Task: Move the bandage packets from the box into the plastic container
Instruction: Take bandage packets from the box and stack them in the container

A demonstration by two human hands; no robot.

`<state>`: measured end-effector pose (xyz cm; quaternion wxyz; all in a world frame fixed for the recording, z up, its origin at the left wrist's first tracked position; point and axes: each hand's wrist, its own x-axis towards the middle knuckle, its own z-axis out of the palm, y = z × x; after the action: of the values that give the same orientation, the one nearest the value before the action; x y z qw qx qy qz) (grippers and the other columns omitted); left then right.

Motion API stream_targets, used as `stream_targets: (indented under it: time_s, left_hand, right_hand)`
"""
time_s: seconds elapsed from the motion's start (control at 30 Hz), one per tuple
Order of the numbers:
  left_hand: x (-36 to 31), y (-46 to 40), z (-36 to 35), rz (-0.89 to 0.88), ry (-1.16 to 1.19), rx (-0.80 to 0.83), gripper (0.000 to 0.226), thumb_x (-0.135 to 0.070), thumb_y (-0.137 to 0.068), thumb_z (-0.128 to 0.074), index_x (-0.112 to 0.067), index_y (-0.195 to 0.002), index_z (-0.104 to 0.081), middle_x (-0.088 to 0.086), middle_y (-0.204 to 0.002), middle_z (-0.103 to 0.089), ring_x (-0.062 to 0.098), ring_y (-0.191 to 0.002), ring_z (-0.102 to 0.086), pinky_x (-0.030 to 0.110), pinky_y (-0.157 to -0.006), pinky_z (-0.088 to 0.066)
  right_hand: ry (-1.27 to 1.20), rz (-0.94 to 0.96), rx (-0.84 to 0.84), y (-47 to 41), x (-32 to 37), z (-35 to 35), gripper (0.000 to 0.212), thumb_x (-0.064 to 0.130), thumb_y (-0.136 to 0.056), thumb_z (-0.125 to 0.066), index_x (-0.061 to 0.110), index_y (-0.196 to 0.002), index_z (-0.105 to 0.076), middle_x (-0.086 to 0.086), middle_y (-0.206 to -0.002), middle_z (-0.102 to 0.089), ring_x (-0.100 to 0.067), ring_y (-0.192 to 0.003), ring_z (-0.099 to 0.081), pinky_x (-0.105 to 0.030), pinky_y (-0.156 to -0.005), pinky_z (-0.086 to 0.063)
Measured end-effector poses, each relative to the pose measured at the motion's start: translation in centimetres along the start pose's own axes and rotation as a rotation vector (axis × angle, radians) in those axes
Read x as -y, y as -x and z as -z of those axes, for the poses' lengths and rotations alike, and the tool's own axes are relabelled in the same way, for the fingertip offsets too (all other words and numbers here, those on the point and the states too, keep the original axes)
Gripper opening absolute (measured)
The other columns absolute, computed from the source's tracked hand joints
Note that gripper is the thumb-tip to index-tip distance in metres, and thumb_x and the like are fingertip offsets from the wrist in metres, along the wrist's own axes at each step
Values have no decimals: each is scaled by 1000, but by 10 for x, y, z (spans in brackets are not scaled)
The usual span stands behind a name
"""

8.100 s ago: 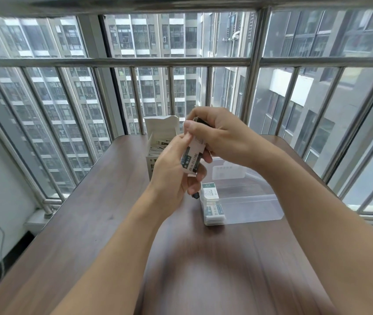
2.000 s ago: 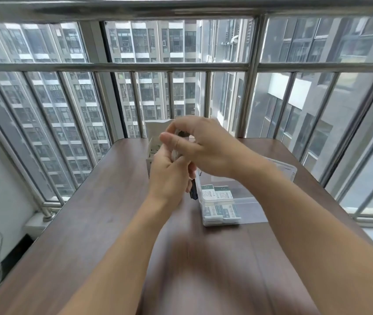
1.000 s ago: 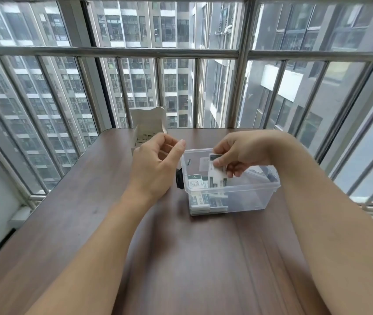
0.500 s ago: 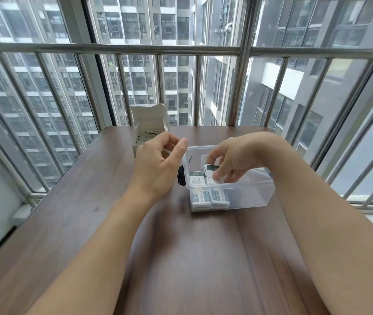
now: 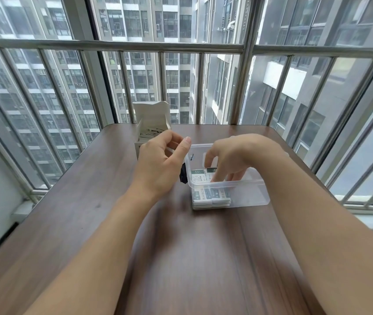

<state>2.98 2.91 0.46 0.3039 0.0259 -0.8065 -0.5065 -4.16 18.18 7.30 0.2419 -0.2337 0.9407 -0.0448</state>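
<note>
The white cardboard box point(image 5: 152, 128) stands open near the far edge of the dark wooden desk point(image 5: 71, 212), with more white packets point(image 5: 150, 134) showing inside it. It sits just beyond the left hand point(image 5: 158, 165), which hovers empty, fingers loosely curled, beside the clear plastic container point(image 5: 244, 194). That hand is the nearer one for the next pick, I judge. The right hand point(image 5: 233, 158) reaches down into the container, fingertips on the green-and-white bandage packets point(image 5: 210, 196) stacked at its left end; whether it pinches one I cannot tell.
</note>
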Motion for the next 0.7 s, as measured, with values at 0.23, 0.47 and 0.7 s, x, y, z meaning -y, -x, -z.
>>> stream_targets:
  time_s: [0.23,0.47,0.7]
  left_hand:
    - [-7,1,6,-53,-28,-228,15,-29,-93,-67,-18,-84,-68,-8,-70,-66,3,-59,-56,16,-59,-45]
    - [12,-5,23,112,-69,-522,47,-33,-84,-68,-20,-127,-53,-1,-122,-56,17,-113,-52,32,-99,-45]
    - [31,-6,24,382,164,-296,75,-53,-81,-52,-20,-149,-47,-7,-140,-54,16,-133,-50,41,-116,-38]
  right_hand:
    - [-50,21,-28,-1,-8,7,69,25,-85,-82,15,-146,-49,-14,-121,-71,-24,-74,-79,-42,-86,-62]
    - [-179,191,-222,20,-5,26,47,14,-88,-76,14,-132,-61,-8,-114,-72,-19,-81,-76,-34,-74,-64]
    - [-336,631,-685,25,59,10,13,14,-91,-75,23,-99,-80,14,-93,-73,3,-73,-65,-8,-63,-49]
